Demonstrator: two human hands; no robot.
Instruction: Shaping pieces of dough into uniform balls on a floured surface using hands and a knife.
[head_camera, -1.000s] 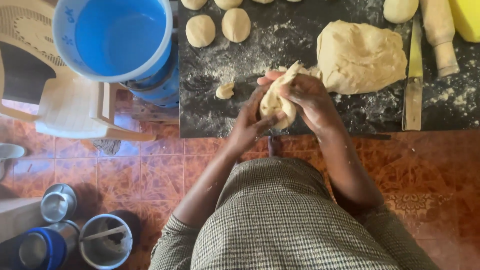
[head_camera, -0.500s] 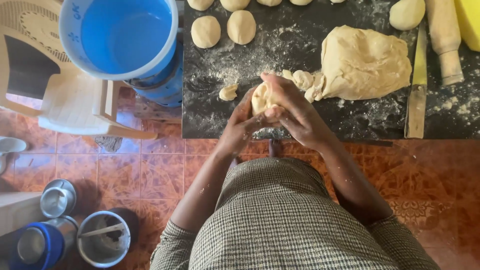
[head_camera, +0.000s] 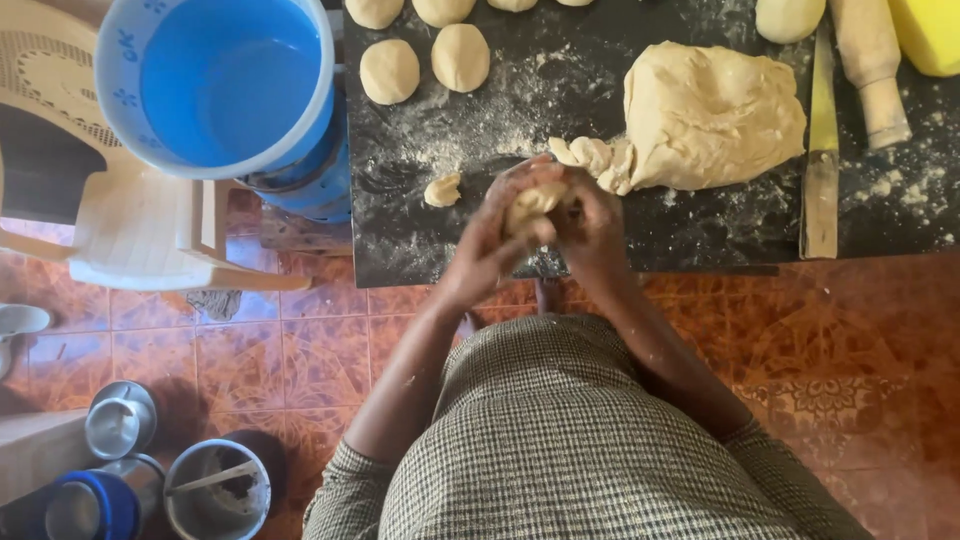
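My left hand (head_camera: 490, 240) and my right hand (head_camera: 590, 225) are cupped together around a small piece of dough (head_camera: 535, 202), held just above the floured black board (head_camera: 420, 230). Right behind them lies the big dough lump (head_camera: 710, 115), with a torn tail of it pointing toward my hands. A small scrap of dough (head_camera: 442, 189) rests on the board to the left of my hands. Several rounded dough balls (head_camera: 390, 70) sit at the board's far left.
A knife (head_camera: 822, 150) and a wooden rolling pin (head_camera: 872, 65) lie right of the big lump, beside a yellow object (head_camera: 930, 35). A blue bucket (head_camera: 225, 85) stands on a cream plastic chair (head_camera: 140, 225) to the left. Metal containers (head_camera: 120, 420) stand on the tiled floor.
The flat piece of dough I held open between my hands is now folded in and enclosed by both palms. My hands have closed together over it.
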